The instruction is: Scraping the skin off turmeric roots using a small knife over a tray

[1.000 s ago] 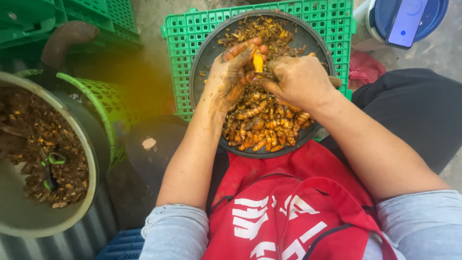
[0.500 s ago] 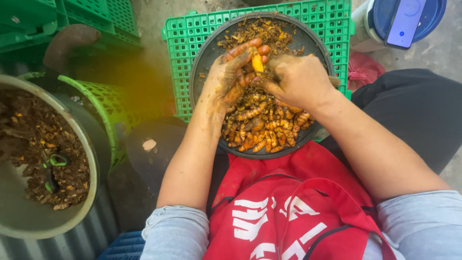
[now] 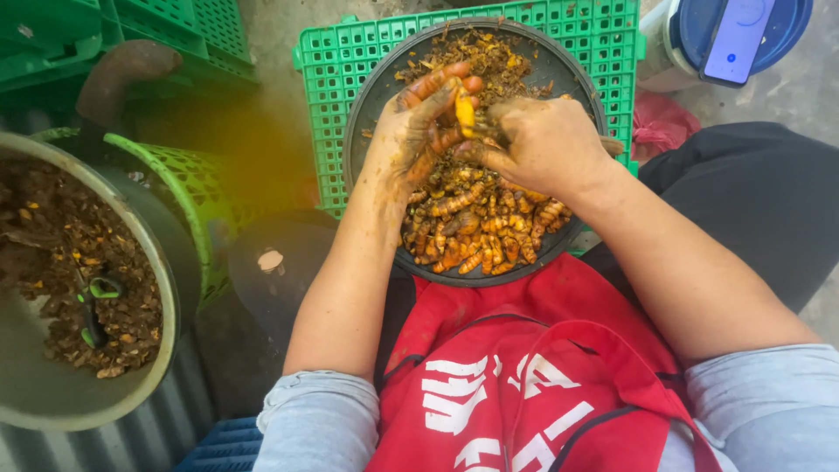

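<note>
Over the dark pan (image 3: 559,70), at twelve o'clock of the red apron (image 3: 524,376): left hand (image 3: 418,131) cupped, stained yellow-brown, fingers (image 3: 437,83) curled round a bright yellow root (image 3: 464,112). Right hand (image 3: 546,144) pressed in from three o'clock, clenched, fingertips pinching at the same root, knuckles up; whether anything else sits inside that fist, cannot tell. Both hands touching, meeting just above pan centre.

Below them, at six o'clock in the pan, a heap of orange-brown roots (image 3: 476,232), knobbly, piled close. At twelve o'clock in the pan, brown peelings (image 3: 494,57), loose and shredded.

Under the pan, a green crate (image 3: 328,87). At nine o'clock, a grey bowl (image 3: 52,393) with brown scraps (image 3: 96,288) and green-handled scissors (image 3: 96,301) lying in them. Beside the bowl, a green basket (image 3: 188,188). At one o'clock, a blue lid (image 3: 782,26) with a phone (image 3: 738,39) lying on it.
</note>
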